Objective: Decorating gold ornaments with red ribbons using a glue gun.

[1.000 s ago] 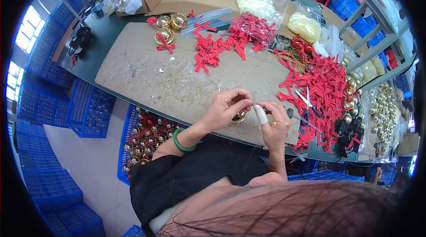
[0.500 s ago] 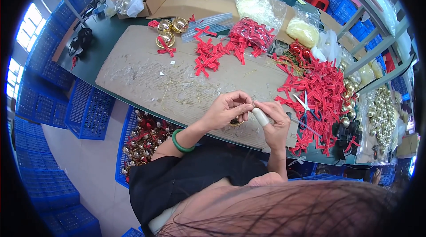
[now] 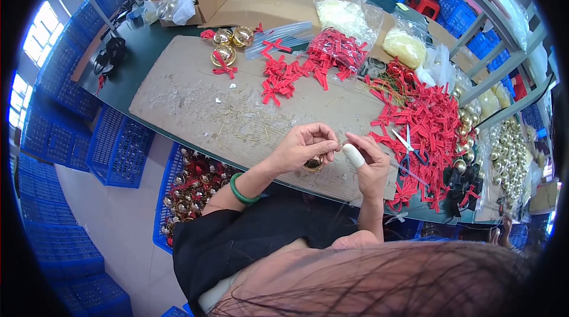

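My left hand (image 3: 305,147) is closed around a small gold bell (image 3: 313,164), which peeks out under the palm at the near edge of the cardboard sheet (image 3: 189,100). A green bangle (image 3: 242,189) sits on that wrist. My right hand (image 3: 370,163) meets the left fingertips, pinching something thin that is too small to make out; its index finger wears a white cot. Scissors (image 3: 409,142) lie just right of my right hand on a heap of red ribbon pieces (image 3: 432,121).
Red bows (image 3: 281,77) and a bag of bows (image 3: 335,50) lie mid-table. Three finished gold bells with bows (image 3: 228,44) sit at the far left. Gold bells (image 3: 510,151) pile at the right. A blue crate of finished bells (image 3: 189,189) stands below the table.
Both hands stay joined over the bell and have shifted slightly up and left; the fingers have regripped.
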A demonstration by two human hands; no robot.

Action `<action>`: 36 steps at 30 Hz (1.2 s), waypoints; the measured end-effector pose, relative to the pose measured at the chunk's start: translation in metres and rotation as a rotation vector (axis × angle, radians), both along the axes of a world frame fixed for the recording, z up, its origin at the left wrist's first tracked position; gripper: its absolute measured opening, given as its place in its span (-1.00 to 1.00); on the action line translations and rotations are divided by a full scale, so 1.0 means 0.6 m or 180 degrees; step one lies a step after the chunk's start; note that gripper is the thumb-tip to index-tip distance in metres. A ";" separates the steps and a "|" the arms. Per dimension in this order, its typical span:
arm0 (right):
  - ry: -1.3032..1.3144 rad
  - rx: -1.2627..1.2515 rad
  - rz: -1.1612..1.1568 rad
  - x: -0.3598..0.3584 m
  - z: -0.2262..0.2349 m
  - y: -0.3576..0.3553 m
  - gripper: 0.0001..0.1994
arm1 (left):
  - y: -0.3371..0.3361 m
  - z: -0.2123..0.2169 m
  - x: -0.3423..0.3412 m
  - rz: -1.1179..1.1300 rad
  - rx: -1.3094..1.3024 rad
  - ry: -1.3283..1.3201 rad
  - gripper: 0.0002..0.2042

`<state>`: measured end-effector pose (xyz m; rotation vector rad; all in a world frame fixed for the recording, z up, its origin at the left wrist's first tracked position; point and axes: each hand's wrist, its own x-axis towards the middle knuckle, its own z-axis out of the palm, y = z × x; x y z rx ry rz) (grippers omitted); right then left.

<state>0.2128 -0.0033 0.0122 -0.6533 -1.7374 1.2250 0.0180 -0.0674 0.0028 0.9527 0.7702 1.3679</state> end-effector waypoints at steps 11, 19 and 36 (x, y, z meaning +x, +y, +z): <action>0.0066 -0.0205 0.0275 -0.001 -0.015 0.005 -0.77 | -0.003 0.003 -0.003 -0.0089 -0.0059 -0.0139 -0.90; -0.0124 0.0519 -0.0017 -0.018 -0.007 -0.004 -0.90 | 0.001 -0.003 -0.014 -0.0368 -0.0218 -0.0220 -0.88; -0.0743 0.2408 -0.0273 -0.025 -0.008 -0.057 -0.77 | -0.048 -0.011 -0.010 -0.0079 -0.0642 0.0135 -0.79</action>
